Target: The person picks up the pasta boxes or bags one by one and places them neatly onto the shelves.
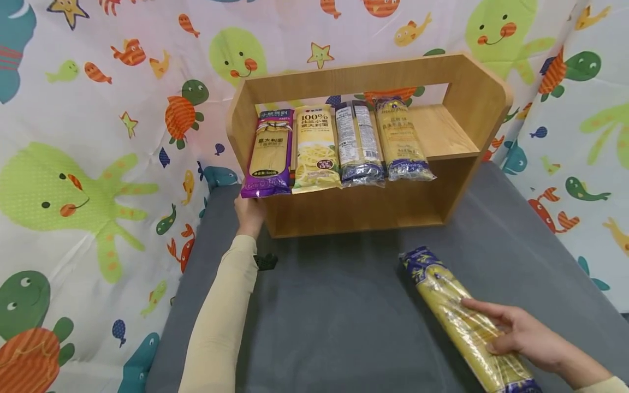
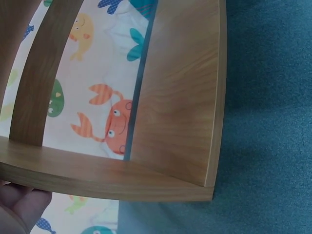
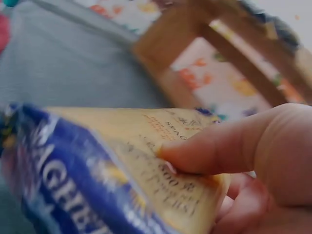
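In the head view, my right hand (image 1: 523, 333) grips a yellow-and-blue pack of spaghetti (image 1: 452, 305) at the lower right. The right wrist view shows the thumb (image 3: 209, 151) pressed on the pack's printed face, with fingers curled beneath. My left hand (image 1: 250, 213) holds the left side panel of a wooden shelf (image 1: 358, 210); part of that hand is hidden under a purple pasta pack (image 1: 270, 150). Beside it on the upper board lie a yellow pasta pack (image 1: 316, 147), a clear-and-dark pack (image 1: 360, 142) and another spaghetti pack (image 1: 403, 139).
Bare board (image 1: 442, 131) shows right of the packs. The shelf stands at the back of a grey-covered table (image 1: 334, 311). A small dark object (image 1: 266, 262) lies by the left wrist. Cloth printed with sea animals (image 1: 98, 164) hangs behind and at the sides.
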The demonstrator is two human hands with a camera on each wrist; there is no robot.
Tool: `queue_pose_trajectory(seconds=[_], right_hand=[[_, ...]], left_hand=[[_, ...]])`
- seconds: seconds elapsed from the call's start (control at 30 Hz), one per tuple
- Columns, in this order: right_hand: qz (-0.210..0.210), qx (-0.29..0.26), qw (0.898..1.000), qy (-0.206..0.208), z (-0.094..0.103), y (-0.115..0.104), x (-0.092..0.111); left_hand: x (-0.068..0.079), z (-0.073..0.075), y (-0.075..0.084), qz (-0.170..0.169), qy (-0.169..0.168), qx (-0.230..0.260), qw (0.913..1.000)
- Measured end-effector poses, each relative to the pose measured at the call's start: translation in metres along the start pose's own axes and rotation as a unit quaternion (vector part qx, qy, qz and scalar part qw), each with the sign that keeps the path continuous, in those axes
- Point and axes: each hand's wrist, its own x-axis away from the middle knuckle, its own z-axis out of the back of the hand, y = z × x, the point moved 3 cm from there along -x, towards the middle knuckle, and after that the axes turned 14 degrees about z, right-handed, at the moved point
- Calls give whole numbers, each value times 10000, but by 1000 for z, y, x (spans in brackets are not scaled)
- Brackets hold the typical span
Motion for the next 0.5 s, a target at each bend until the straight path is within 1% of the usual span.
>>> queue_pose_trajectory(seconds=[0.03, 0.1, 0.17, 0.27, 0.37, 0.4, 0.43, 0.47, 0.5], right_hand=[[-48, 80, 9998, 161, 6, -8, 5], [-145, 540, 9972, 502, 17, -25, 13], [-155, 1036, 9913, 796, 25, -46, 16], [-129, 625, 9935, 944, 33, -79, 15], [26, 27, 9954, 962, 37, -109, 6], [-7, -137, 9952, 973, 40, -118, 2], [-37, 138, 9937, 1112, 42, -127, -3], [-117, 492, 9900, 1318, 44, -136, -9], [-284, 914, 9835, 1534, 46, -144, -16]], left_hand=[[0, 1, 1, -7, 1, -8, 10000], [-1, 2, 3, 13, -7, -24, 10000], [-1, 2, 3, 59, -8, -46, 10000], [-2, 1, 3, 122, -29, -41, 9999], [-2, 1, 2, 136, -19, -33, 9999], [-2, 1, 2, 133, -16, -22, 9999], [-2, 1, 1, 129, -5, -30, 9999], [-2, 0, 0, 147, -11, -20, 9999], [-1, 0, -1, 162, -1, -15, 9999]])
